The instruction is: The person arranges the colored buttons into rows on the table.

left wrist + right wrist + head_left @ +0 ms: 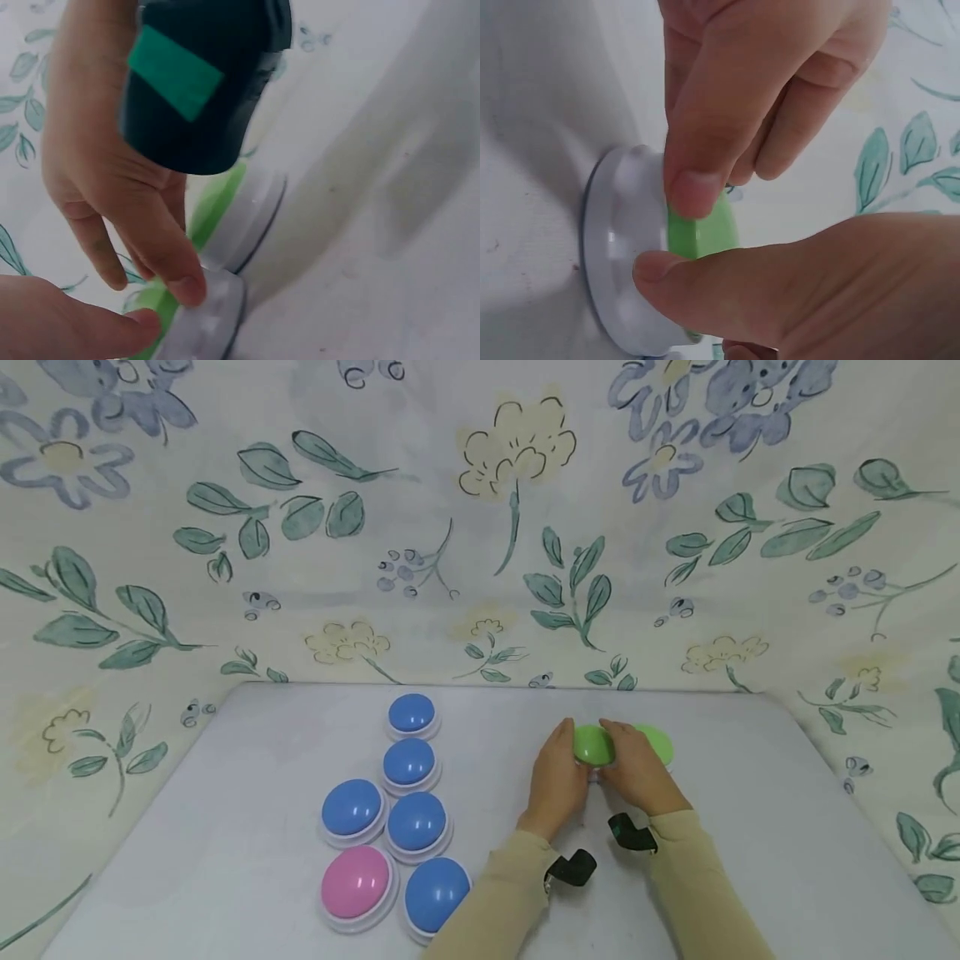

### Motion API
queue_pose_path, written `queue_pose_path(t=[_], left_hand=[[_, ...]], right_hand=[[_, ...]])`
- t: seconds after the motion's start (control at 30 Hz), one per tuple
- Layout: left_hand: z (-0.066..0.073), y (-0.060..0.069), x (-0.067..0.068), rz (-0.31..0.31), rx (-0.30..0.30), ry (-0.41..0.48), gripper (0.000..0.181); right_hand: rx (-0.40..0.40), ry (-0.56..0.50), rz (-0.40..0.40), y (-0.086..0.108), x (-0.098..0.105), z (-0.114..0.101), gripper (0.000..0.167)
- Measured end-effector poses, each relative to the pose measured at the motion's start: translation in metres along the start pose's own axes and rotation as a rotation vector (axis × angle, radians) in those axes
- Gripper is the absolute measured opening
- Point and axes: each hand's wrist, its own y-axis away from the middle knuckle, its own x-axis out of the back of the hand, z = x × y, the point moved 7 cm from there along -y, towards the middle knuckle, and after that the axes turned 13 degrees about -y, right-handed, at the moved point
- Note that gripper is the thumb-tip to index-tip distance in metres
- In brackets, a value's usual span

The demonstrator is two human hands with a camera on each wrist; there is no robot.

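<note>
Round green-domed, white-based, plastic-looking button (594, 746) | between left hand (555, 782) and right hand (640, 771), neither clearly nearer | both grip its sides | no long axis

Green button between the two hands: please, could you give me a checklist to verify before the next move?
1. Left hand on the green button: ok, touching its left side.
2. Right hand on the opposite side: ok, touching.
3. Coloured top facing up: ok.
4. Gap to the second green button: cannot tell, right hand partly hides it.
5. Left sleeve free of the nearest blue button: cannot tell, they overlap in the head view.
6. Pink button away from both hands: ok.
</note>
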Motion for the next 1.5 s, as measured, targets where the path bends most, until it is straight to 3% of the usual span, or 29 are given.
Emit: queue_pose_path(t=[0.27,0.57,0.7,0.9,1.1,1.27,1.5], left_hand=[[0.007,-0.004,0.019,-0.022,-0.012,-0.039,0.059],[0.002,-0.006,0.057,0.008,0.017,0.0,0.059],[-0.007,-0.006,0.079,0.039,0.018,0.014,0.059],[-0.025,-0.002,0.11,0.054,0.073,0.026,0.064],[-0.043,0.002,0.139,0.126,0.082,0.017,0.064],[-0.056,0.003,0.154,0.143,0.094,0.019,0.063],[-0.069,0.002,0.168,0.111,0.104,-0.016,0.064]], right_hand=[[0.061,-0.004,0.018,0.003,0.007,-0.008,0.07],[0.073,-0.048,0.019,0.003,0.008,-0.021,0.072],[0.06,-0.081,0.003,0.001,0.004,-0.026,0.072],[0.054,-0.102,0.005,-0.001,-0.002,-0.03,0.071],[0.097,-0.144,0.03,-0.003,-0.007,-0.04,0.069],[0.131,-0.173,0.035,-0.01,-0.013,-0.052,0.067],[0.135,-0.171,0.014,-0.024,-0.024,-0.071,0.068]])
